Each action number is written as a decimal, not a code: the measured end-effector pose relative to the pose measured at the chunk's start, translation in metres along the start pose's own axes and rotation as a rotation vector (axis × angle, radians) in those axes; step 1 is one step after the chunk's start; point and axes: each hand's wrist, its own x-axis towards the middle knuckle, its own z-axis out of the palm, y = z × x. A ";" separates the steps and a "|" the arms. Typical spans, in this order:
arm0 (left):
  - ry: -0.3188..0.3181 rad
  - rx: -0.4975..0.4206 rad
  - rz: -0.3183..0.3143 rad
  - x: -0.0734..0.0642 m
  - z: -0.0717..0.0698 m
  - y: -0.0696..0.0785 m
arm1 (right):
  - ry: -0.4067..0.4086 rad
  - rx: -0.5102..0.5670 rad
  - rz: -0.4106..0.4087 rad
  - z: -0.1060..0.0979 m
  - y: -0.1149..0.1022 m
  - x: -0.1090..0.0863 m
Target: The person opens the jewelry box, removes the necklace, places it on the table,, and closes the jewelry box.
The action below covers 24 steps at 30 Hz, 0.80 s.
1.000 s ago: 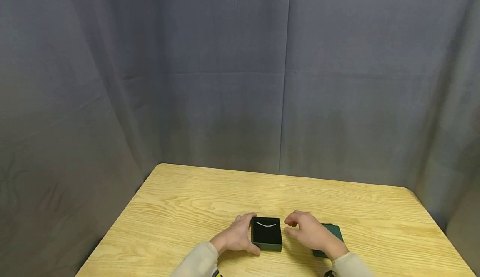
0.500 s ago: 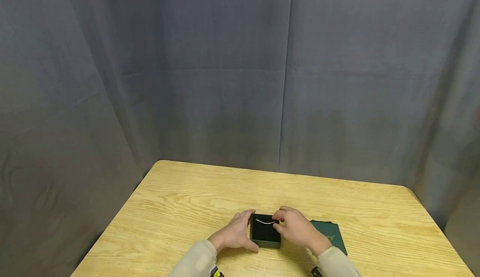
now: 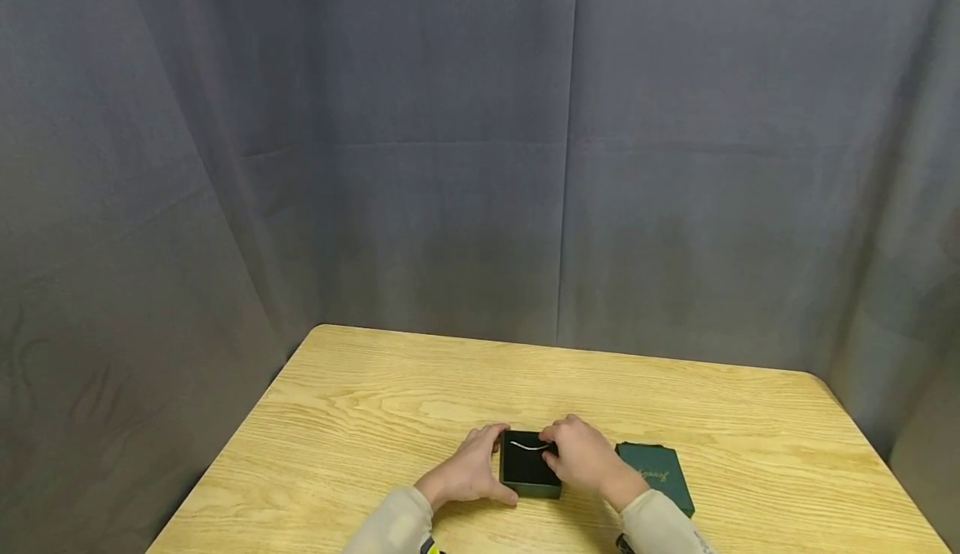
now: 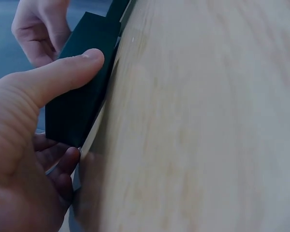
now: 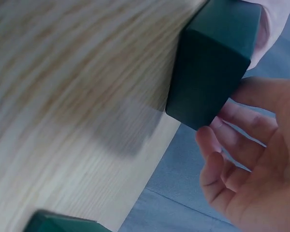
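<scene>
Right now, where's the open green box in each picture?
Head: green box at bottom, just right of centre, between left hand and right hand.
Left wrist: green box at upper left, behind the left thumb.
Right wrist: green box at upper right.
Landmark in all: wooden table.

Bare hands [image 3: 467, 469], pale cream sleeves [image 3: 663, 524], yellow-and-black piece [image 3: 429, 546] at left wrist, black piece [image 3: 623, 544] at right.

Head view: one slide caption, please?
Left hand grips an open box, right hand at the pale strand inside; a green lid lies nearby on the wooden table.
</scene>
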 end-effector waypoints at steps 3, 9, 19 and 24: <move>0.001 -0.022 -0.002 0.000 0.001 -0.002 | -0.033 -0.007 0.025 0.001 -0.002 -0.001; 0.002 -0.043 0.012 0.001 0.001 -0.003 | -0.077 -0.051 0.034 0.001 -0.006 0.000; 0.005 -0.077 -0.010 0.003 0.002 -0.004 | -0.061 -0.081 0.052 -0.002 -0.010 0.000; 0.008 -0.083 -0.008 0.003 0.003 -0.004 | -0.063 -0.068 0.080 -0.003 -0.012 0.000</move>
